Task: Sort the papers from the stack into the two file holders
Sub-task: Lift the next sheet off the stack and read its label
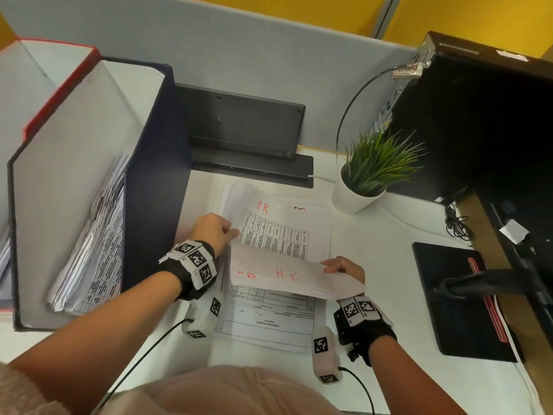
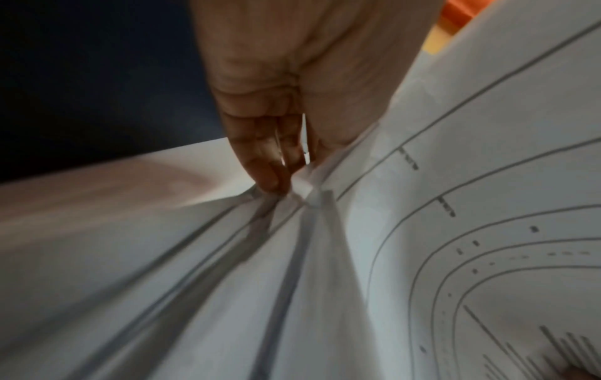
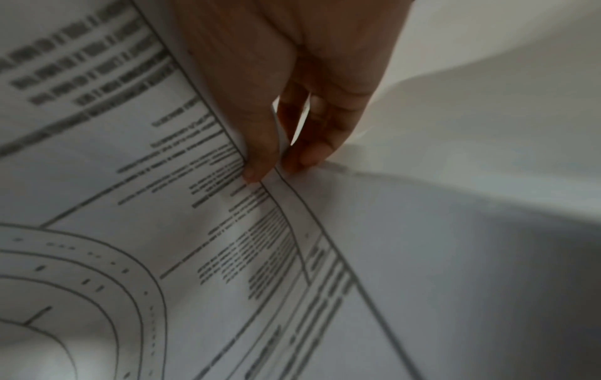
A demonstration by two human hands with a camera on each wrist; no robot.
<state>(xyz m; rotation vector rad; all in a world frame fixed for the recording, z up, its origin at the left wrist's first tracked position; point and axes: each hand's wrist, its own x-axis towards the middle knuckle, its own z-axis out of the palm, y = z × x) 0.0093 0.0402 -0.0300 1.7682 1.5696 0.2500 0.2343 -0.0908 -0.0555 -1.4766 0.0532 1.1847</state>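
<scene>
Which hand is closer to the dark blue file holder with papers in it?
Left. The left hand pinches the sheets beside the dark blue file holder; the right hand holds the lifted sheet's opposite edge, farther away.

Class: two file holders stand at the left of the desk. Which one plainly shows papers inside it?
The dark navy file holder, nearer the stack, with printed sheets leaning inside. The red-edged file holder stands behind it, farther left; its contents are mostly cut off.
</scene>
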